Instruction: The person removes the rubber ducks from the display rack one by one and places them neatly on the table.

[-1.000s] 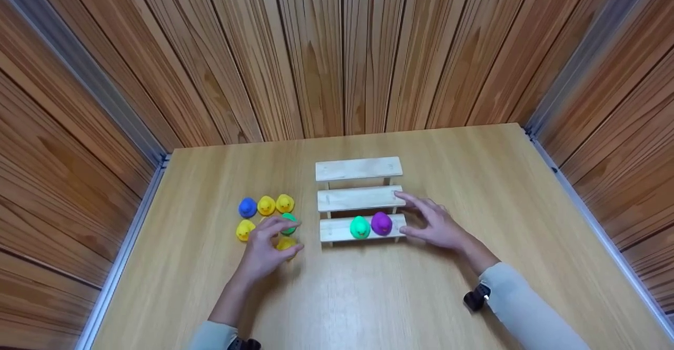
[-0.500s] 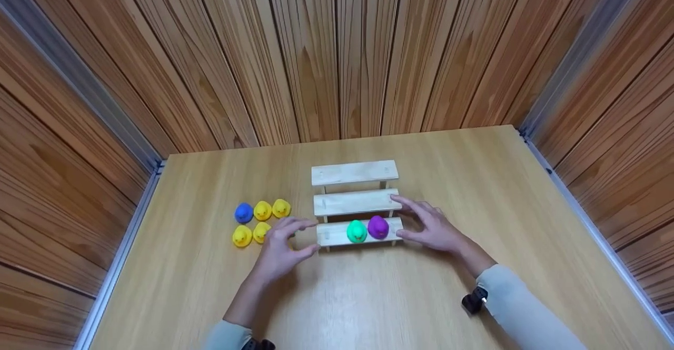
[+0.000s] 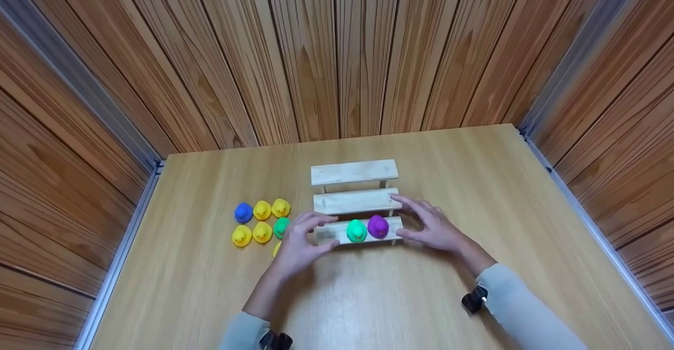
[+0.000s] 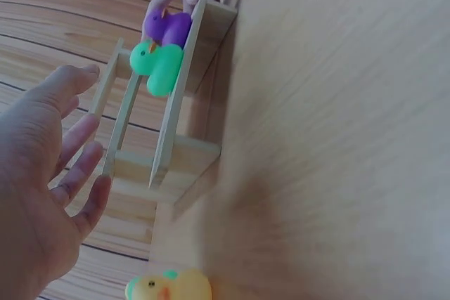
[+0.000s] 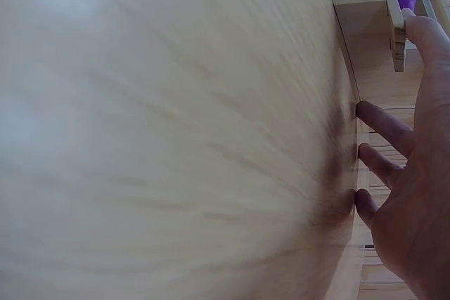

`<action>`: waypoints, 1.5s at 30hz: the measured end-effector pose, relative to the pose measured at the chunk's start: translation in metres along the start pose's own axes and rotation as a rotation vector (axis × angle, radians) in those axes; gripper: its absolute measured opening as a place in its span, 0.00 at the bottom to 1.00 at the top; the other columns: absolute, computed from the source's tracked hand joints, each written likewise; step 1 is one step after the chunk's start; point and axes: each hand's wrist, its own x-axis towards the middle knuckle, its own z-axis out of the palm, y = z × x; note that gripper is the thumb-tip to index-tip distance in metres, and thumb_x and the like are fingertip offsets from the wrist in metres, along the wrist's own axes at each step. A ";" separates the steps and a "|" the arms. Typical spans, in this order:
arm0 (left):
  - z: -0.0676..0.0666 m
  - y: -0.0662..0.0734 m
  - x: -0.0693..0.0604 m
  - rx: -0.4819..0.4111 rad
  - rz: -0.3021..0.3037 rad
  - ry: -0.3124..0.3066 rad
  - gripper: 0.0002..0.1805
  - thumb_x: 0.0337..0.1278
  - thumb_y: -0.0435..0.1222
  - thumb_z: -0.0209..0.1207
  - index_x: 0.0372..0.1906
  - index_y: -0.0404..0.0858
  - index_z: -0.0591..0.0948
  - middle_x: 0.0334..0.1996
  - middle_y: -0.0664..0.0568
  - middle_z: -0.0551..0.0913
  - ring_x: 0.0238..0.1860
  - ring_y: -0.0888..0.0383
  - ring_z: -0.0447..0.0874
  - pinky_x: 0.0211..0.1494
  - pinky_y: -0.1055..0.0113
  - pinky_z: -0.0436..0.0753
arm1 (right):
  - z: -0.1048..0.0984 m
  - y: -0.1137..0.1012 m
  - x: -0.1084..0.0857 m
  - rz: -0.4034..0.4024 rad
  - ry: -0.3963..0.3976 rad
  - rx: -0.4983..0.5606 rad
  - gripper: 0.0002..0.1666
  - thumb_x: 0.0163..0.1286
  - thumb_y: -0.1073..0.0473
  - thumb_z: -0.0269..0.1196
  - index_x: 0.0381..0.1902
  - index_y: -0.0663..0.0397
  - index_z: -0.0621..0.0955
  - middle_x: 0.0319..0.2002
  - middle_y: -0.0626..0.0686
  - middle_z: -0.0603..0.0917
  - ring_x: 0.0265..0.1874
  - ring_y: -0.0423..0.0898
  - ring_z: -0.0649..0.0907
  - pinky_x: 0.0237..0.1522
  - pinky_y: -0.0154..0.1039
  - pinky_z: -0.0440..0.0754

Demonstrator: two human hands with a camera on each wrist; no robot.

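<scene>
A small wooden three-step shelf [image 3: 355, 201] stands on the table. On its lowest step a green rubber duck [image 3: 356, 230] sits next to a purple rubber duck [image 3: 378, 227]. My left hand [image 3: 301, 242] hovers at the shelf's left end, fingers spread and nothing between them; the left wrist view shows it apart from the green duck [image 4: 162, 68]. My right hand [image 3: 434, 228] rests at the right end, its thumb at the lowest step and index finger on the middle one. In the right wrist view, the other fingertips [image 5: 362, 107] touch the table.
Left of the shelf lie several yellow ducks [image 3: 263, 232], a blue duck [image 3: 243, 212] and another green duck [image 3: 281, 227]. One more yellow duck [image 3: 276, 249] is mostly hidden behind my left hand. Wood-panelled walls [image 3: 316, 55] enclose the table [image 3: 395, 297].
My left hand has moved right, from over the loose ducks to the shelf's left end, uncovering the green duck on the table. My right hand has stayed at the shelf.
</scene>
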 end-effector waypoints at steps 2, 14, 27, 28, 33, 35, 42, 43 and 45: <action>0.004 0.002 0.003 -0.011 0.003 -0.009 0.24 0.66 0.38 0.80 0.65 0.45 0.90 0.62 0.49 0.91 0.64 0.47 0.87 0.68 0.42 0.90 | 0.000 0.000 0.001 -0.005 0.000 -0.006 0.51 0.76 0.40 0.74 0.90 0.25 0.64 0.87 0.53 0.72 0.83 0.66 0.73 0.78 0.71 0.64; 0.026 0.009 0.020 -0.061 0.015 -0.059 0.23 0.67 0.37 0.79 0.65 0.43 0.90 0.62 0.49 0.89 0.67 0.48 0.85 0.73 0.43 0.88 | -0.001 0.000 0.000 0.008 0.006 -0.031 0.51 0.75 0.40 0.75 0.90 0.25 0.65 0.86 0.54 0.74 0.82 0.65 0.75 0.78 0.74 0.65; 0.040 0.004 0.028 -0.066 -0.020 -0.068 0.21 0.68 0.38 0.79 0.63 0.44 0.91 0.61 0.50 0.89 0.64 0.51 0.85 0.73 0.49 0.88 | 0.000 0.000 0.000 0.020 -0.012 -0.011 0.52 0.76 0.38 0.74 0.90 0.23 0.63 0.88 0.53 0.71 0.84 0.66 0.72 0.78 0.73 0.64; 0.041 0.005 0.028 -0.066 -0.023 -0.070 0.21 0.68 0.38 0.79 0.63 0.44 0.91 0.61 0.50 0.89 0.64 0.51 0.85 0.72 0.49 0.88 | 0.000 0.000 0.000 0.020 -0.011 -0.009 0.52 0.76 0.38 0.74 0.90 0.23 0.63 0.88 0.53 0.71 0.84 0.66 0.72 0.78 0.73 0.64; 0.043 0.005 0.028 -0.034 -0.015 -0.070 0.20 0.68 0.38 0.78 0.62 0.44 0.91 0.61 0.50 0.89 0.64 0.51 0.84 0.71 0.53 0.88 | 0.000 0.001 0.000 0.010 0.001 -0.012 0.51 0.76 0.39 0.75 0.90 0.23 0.63 0.87 0.53 0.72 0.83 0.66 0.72 0.78 0.73 0.63; 0.044 0.005 0.028 -0.009 -0.005 -0.062 0.20 0.67 0.38 0.79 0.62 0.45 0.92 0.61 0.50 0.89 0.64 0.51 0.84 0.70 0.56 0.89 | -0.001 0.001 0.000 0.003 0.006 -0.013 0.51 0.76 0.40 0.75 0.90 0.24 0.64 0.87 0.53 0.73 0.83 0.65 0.73 0.78 0.74 0.63; 0.048 0.004 0.025 0.047 0.050 -0.025 0.18 0.67 0.38 0.80 0.59 0.45 0.93 0.58 0.50 0.91 0.62 0.50 0.86 0.67 0.60 0.88 | 0.000 0.000 0.000 -0.008 0.004 -0.011 0.51 0.76 0.41 0.75 0.90 0.26 0.65 0.85 0.53 0.76 0.82 0.65 0.74 0.78 0.74 0.63; 0.048 0.004 0.025 0.047 0.061 -0.022 0.18 0.67 0.38 0.79 0.59 0.44 0.93 0.58 0.50 0.91 0.62 0.50 0.86 0.67 0.59 0.88 | 0.000 0.000 0.000 -0.009 0.004 -0.010 0.51 0.76 0.41 0.75 0.90 0.26 0.65 0.85 0.54 0.76 0.82 0.65 0.74 0.79 0.75 0.62; 0.048 0.003 0.024 0.044 0.073 -0.019 0.18 0.66 0.38 0.80 0.59 0.44 0.93 0.58 0.50 0.92 0.62 0.50 0.86 0.68 0.59 0.87 | 0.000 0.000 0.000 -0.008 0.005 -0.010 0.51 0.76 0.41 0.75 0.90 0.27 0.65 0.85 0.54 0.75 0.82 0.66 0.74 0.79 0.75 0.62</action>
